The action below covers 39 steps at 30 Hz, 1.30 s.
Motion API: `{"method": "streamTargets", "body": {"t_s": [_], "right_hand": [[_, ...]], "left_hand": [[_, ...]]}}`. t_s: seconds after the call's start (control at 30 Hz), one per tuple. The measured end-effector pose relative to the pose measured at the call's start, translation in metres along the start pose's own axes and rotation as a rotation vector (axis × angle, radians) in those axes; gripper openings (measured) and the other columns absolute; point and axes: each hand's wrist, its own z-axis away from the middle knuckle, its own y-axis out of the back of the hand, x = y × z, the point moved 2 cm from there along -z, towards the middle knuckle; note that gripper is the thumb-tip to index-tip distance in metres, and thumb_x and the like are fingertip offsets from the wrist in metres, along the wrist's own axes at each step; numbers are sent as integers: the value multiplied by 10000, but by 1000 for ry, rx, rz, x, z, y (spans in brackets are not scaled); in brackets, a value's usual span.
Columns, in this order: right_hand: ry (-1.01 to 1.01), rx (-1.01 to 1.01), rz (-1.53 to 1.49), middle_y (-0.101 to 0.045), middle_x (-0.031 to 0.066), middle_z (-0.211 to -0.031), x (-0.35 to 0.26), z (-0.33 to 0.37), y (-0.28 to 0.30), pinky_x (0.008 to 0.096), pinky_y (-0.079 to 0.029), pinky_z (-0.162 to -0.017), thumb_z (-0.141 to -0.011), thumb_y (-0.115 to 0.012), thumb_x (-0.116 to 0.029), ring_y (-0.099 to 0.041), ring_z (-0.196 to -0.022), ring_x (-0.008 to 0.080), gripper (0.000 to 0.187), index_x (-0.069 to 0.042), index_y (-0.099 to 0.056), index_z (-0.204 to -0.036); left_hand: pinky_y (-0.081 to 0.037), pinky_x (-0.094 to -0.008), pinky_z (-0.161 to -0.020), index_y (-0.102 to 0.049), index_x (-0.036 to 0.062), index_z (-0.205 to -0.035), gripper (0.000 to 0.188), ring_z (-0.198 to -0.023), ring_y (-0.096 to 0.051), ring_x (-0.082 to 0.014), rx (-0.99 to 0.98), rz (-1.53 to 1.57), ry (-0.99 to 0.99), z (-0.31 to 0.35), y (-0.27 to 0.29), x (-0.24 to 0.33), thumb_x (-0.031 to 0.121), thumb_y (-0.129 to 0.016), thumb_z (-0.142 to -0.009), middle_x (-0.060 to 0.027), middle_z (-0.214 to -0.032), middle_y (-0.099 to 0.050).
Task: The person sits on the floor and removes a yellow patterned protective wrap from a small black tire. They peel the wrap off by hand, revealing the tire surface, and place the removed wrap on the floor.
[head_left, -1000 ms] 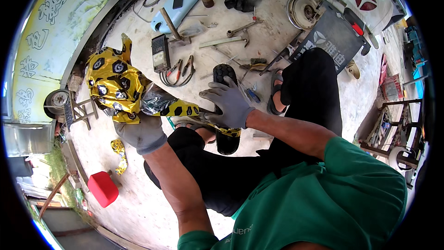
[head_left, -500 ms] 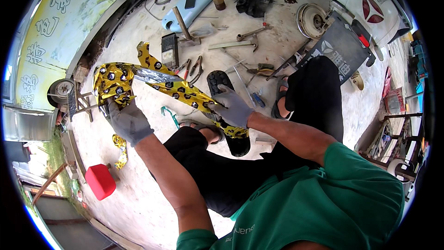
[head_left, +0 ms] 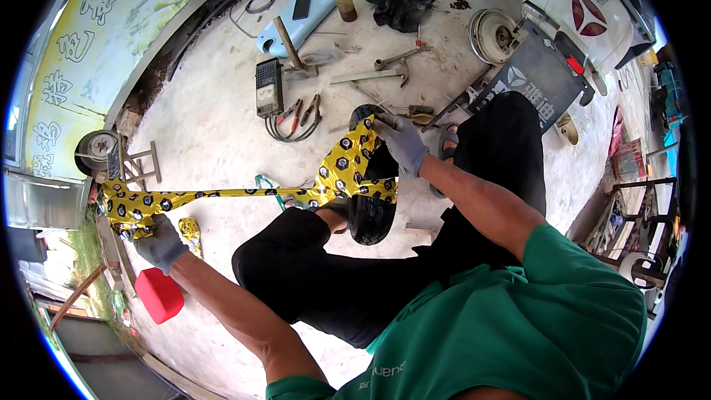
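A long strip of yellow wrapping film (head_left: 344,163) with a dark printed pattern stretches almost taut between my two hands. On the left, my left hand (head_left: 161,244), in a grey glove, is closed around a crumpled bunch of it. My right hand (head_left: 402,144), gloved too, pinches the film's wide end by the upper part of a black tire (head_left: 370,221). That tire stands upright between my legs, seen nearly edge-on, with film lying across its middle. A loose scrap of the same film (head_left: 190,235) lies on the floor near my left hand.
A red jug (head_left: 158,295) stands at lower left. Ahead lie a hammer (head_left: 295,55), a black box with cables (head_left: 269,89), pliers (head_left: 311,110) and a light blue panel (head_left: 307,11) carrying a phone. A white scooter (head_left: 574,0) and a wheel hub (head_left: 492,37) are at far right.
My left hand has moved left and nearer with the bunched film, drawing the strip out straight. My right hand has shifted slightly right and farther away, still gripping the film.
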Motion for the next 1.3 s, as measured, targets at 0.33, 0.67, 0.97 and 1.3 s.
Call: {"method": "streamTargets", "body": {"t_s": [0.33, 0.67, 0.97, 1.3], "right_hand": [[511, -139, 871, -676, 117, -1047, -5, -7, -36, 389, -458, -935, -828, -654, -424, -607, -1035, 297, 438, -86, -661, -1107], [542, -108, 1208, -619, 125, -1214, -35, -12, -31, 455, -343, -1064, -806, -618, -560, -522, -1190, 324, 577, -108, -662, -1162], [424, -39, 1272, -636, 139, -1142, -35, -40, -25, 434, -409, -995, -872, -577, -522, -551, -1134, 316, 496, -80, -690, -1066], [197, 142, 1076, -654, 212, -1004, -17, -62, 16, 445, -466, -854, -927, -550, -479, -613, -980, 382, 479, -18, -659, -1001]], "left_hand": [[-460, -426, -1056, -499, 9, -1340, 376, -1217, -551, -297, -264, -419, -324, -65, 11, 192, 138, -521, -988, -159, -1354, -546], [-473, -394, -1028, -473, -45, -1368, 487, -1253, -533, -286, 38, -2085, -972, -55, 61, 380, 249, -535, -984, -173, -1373, -542], [-544, -412, -924, -547, -17, -1278, 393, -1111, -600, -274, 569, -548, -717, -10, 145, 432, 212, -521, -960, -142, -1251, -601], [-497, -289, -795, -553, -7, -1196, 293, -941, -604, -158, 195, -1265, -358, 85, 158, 236, 165, -594, -962, -75, -1106, -621]]}}
